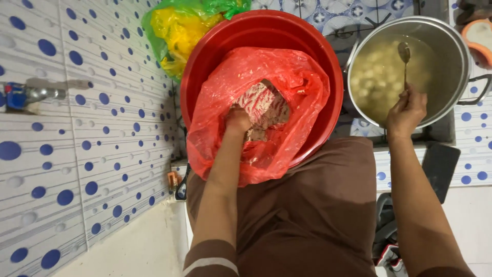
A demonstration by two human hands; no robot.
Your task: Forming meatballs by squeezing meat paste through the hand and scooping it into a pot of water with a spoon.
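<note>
A tiled wall (77, 128) with blue dots ran along the left side, and a metal tap (31, 95) stuck out of it. At the top, behind the red basin (318, 66), lay a green and yellow plastic bag (179, 25), touching the basin's rim. A dark flat object (439, 164) rested on the counter edge to the right, below the pot. An orange-rimmed container (479, 36) sat in the far top right corner, just beside the pot. The person's brown garment (307, 215) filled the lower middle, pressed up against the basin.

The red plastic bag (241, 92) sat inside the basin, its mouth crumpled open and its lower edge hanging over the near rim. Inside it was a pale pinkish minced mass (269, 105), rough and streaked. The left hand (238, 120) was pushed down into the bag and onto the mass; its fingers were buried in it, so how far they were curled could not be told.

The right hand (407, 110) was over the near rim of the steel pot (456, 51), fingers closed round the handle of a spoon (404, 56) held upright, its bowl above the liquid. The pot held cloudy yellowish broth with many pale round balls (376, 77) floating in it. The pot stood to the right of the basin, close beside it.
</note>
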